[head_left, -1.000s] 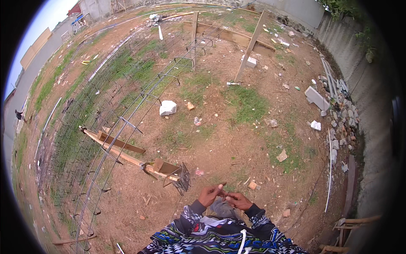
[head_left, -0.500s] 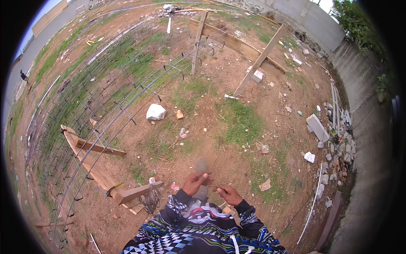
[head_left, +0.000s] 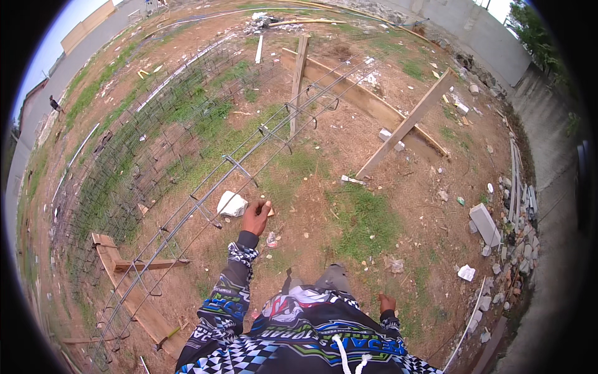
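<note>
My left hand (head_left: 255,217) is stretched forward with its fingers curled together. It is close to the right side of a long rebar cage (head_left: 232,160), and whatever it may hold is too small to make out. The cage, made of thin steel bars with square stirrups, slants from the lower left up to the top middle. A white block (head_left: 232,204) lies on the ground just left of that hand. My right hand (head_left: 387,303) hangs low at my right side. Its fingers look curled, and anything in them is hidden.
Wooden supports stand under the cage, a near plank (head_left: 134,290) and a far post (head_left: 299,68), with a slanted board (head_left: 405,128) beyond. Wire mesh (head_left: 168,124) spreads at left. Rubble (head_left: 517,249) lines the concrete wall at right. A person (head_left: 55,103) is far left.
My hands were together in front of my body, fingers pinched. Now they are apart: the left has reached forward toward the cage, the right has dropped to my side. The view has shifted.
</note>
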### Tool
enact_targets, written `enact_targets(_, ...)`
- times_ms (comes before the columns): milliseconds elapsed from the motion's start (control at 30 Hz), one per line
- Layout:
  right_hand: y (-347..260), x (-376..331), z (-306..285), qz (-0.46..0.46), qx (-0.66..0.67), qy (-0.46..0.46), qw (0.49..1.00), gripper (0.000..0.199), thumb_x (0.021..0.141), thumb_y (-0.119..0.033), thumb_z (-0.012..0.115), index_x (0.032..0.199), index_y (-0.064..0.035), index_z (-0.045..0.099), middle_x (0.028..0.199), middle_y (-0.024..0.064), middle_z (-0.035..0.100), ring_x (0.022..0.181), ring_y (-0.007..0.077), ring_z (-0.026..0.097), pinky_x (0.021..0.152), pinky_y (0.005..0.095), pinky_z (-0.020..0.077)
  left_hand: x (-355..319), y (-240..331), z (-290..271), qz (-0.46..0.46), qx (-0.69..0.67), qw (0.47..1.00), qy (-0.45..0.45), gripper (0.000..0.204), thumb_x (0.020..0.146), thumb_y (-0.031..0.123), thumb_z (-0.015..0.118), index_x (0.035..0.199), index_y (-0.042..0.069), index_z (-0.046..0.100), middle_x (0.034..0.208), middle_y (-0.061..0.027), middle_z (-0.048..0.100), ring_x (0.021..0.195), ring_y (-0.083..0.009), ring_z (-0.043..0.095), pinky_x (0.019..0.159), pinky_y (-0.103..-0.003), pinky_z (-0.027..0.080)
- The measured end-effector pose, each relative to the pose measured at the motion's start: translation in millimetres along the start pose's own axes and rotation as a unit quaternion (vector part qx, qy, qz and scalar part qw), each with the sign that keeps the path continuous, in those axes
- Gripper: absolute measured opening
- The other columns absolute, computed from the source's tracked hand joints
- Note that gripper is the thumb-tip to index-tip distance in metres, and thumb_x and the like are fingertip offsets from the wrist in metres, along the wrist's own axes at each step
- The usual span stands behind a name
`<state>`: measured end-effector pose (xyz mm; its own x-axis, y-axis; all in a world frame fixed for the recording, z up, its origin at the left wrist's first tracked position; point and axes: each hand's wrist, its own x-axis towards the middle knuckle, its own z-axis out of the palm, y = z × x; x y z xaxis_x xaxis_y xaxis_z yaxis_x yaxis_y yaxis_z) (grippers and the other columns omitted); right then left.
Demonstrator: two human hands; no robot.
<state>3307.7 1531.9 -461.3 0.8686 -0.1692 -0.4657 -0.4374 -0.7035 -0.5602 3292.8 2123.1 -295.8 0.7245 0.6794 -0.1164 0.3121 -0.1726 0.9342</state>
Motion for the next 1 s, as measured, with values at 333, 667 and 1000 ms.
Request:
enact_targets(333, -227, 269, 34, -0.184, -0.056, -0.032, 0.981, 0.036, 0.093, -0.035, 0.045, 0.093, -0.0057, 0.066, 0.098, 0.0220, 0.063, 0.097, 0.0395, 0.058, 0.084, 0.0441, 0.0443, 234, -19, 64, -0.077, 0.107, 0.963, 0.234, 0.043, 0.088, 0.036, 0.063, 0.105, -0.004, 0.063, 0.090, -0.0163, 0.069, 0.084, -0.0243, 0.067, 0.076, -0.035, 0.052)
enact_targets(667, -658, 410, 72, -0.419, 0.028, -0.111, 0.901, 0.038, 0.094, -0.037, 0.055, 0.092, -0.0001, 0.062, 0.071, 0.0125, 0.059, 0.066, 0.0184, 0.056, 0.063, 0.0338, 0.0456, 350, -15, 120, -0.208, -0.170, 0.943, 0.195, 0.045, 0.094, 0.035, 0.057, 0.101, -0.010, 0.055, 0.072, -0.0169, 0.065, 0.063, -0.0208, 0.065, 0.052, -0.032, 0.055)
enact_targets(1000, -729, 385, 161, -0.447, 0.067, -0.112, 0.885, 0.027, 0.097, -0.030, 0.051, 0.106, -0.0052, 0.059, 0.065, 0.0109, 0.051, 0.059, 0.0206, 0.051, 0.058, 0.0348, 0.0419, 348, 7, 175, -0.139, 0.117, 0.891, 0.416, 0.040, 0.096, 0.038, 0.051, 0.086, -0.001, 0.057, 0.070, -0.0190, 0.059, 0.064, -0.0335, 0.058, 0.059, -0.042, 0.042)
